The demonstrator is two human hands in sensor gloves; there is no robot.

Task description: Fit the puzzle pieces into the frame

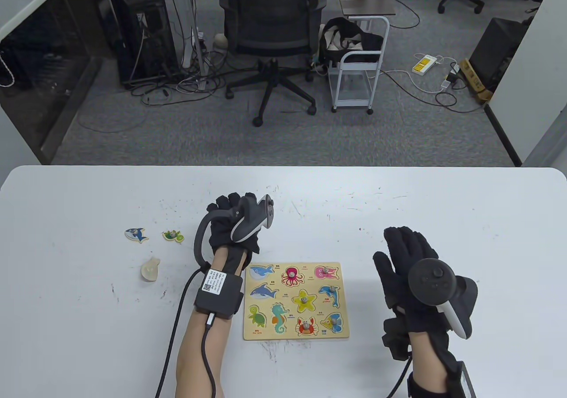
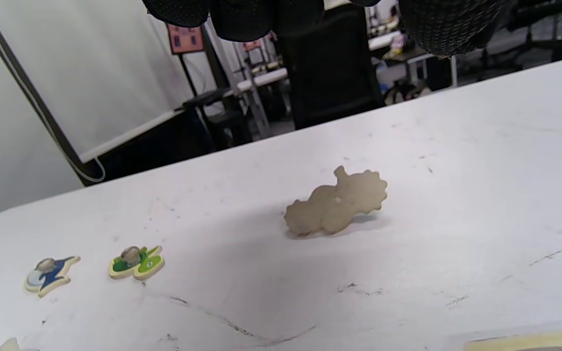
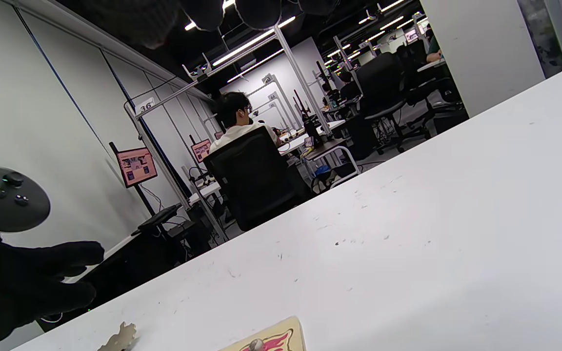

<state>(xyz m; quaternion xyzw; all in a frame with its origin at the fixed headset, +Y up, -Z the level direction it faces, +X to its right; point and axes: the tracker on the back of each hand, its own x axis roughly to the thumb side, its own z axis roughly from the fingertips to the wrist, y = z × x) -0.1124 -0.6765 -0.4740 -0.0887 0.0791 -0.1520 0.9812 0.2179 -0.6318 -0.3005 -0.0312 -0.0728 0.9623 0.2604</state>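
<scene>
Puzzle frame (image 1: 296,301) lies flat on the white counter (image 1: 443,220) near the front edge, between the two forearms, roughly square, sides parallel to the counter's edges. Pegged pieces are seated in the octopus, starfish, crab and right-column slots; the whale, dolphin, turtle and seahorse slots show only printed pictures.

Right hand (image 1: 405,258): palm down, right of the frame, fingers straight and together, pointing away from the person, holding nothing. Whether it touches the counter cannot be told.

Left hand (image 1: 230,225): just beyond the frame's far left corner, fingers loosely curled, nothing in them. In the left wrist view its fingertips (image 2: 242,17) hang above a face-down piece (image 2: 337,202) lying apart from them. This piece shows bare wood, lobed outline, long axis running left-right in that view.

Left of that hand, three loose pieces: pale face-down piece (image 1: 149,268) nearest; farther back a green turtle piece (image 1: 172,236) and a blue shark piece (image 1: 136,235), side by side, face up, pegs showing.
</scene>
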